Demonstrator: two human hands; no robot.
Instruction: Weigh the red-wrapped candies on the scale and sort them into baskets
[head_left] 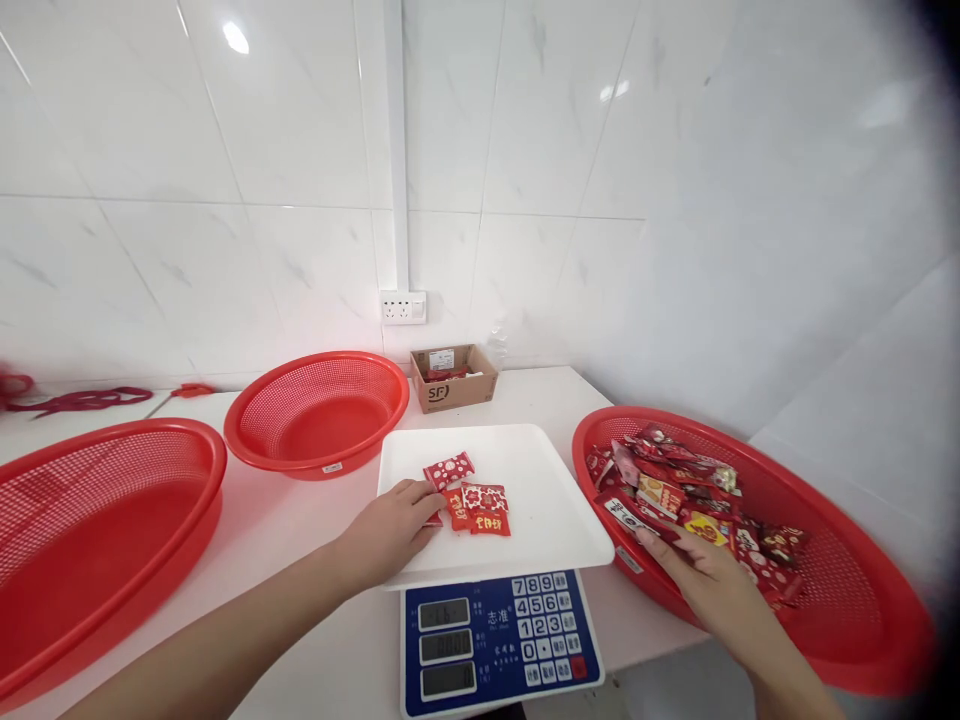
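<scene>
Several small red snack packets (489,498) lie on the white tray (540,480) of a scale. My left hand (401,525) rests on the tray's left side, fingers curled and closed around the edge of a red packet (433,520) that is mostly hidden. My right hand (697,570) is over the near side of the right red basket (847,600). Its thumb and fingers pinch a white-and-red packet (626,515) with dark lettering. Below and around that hand, mixed snack packets (675,470) are heaped in the basket.
The blue scale panel (499,640) with keys and displays faces me. Two red baskets stand left, one near (180,440) and one farther (315,462). Behind the tray is a cardboard box (454,390) holding red items. A socket (403,307) is on the tiled wall.
</scene>
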